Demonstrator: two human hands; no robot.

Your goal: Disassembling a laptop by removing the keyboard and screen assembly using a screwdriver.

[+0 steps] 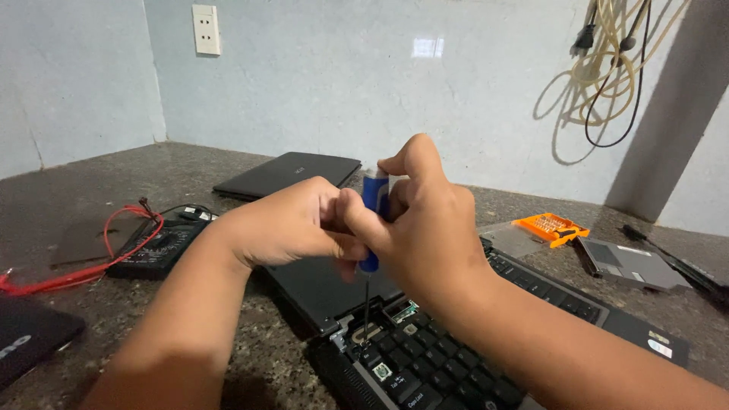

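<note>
A blue-handled screwdriver point(371, 220) is held upright over the open laptop point(425, 357), its handle clamped by the right hand point(425, 220) and steadied by the closed fingers of the left hand point(292, 224), with its tip set at the laptop's hinge corner. Left of the laptop a multimeter point(156, 247) with red leads lies on the table point(250, 357); an orange bit case point(552, 228) lies behind the laptop, to its right.
</note>
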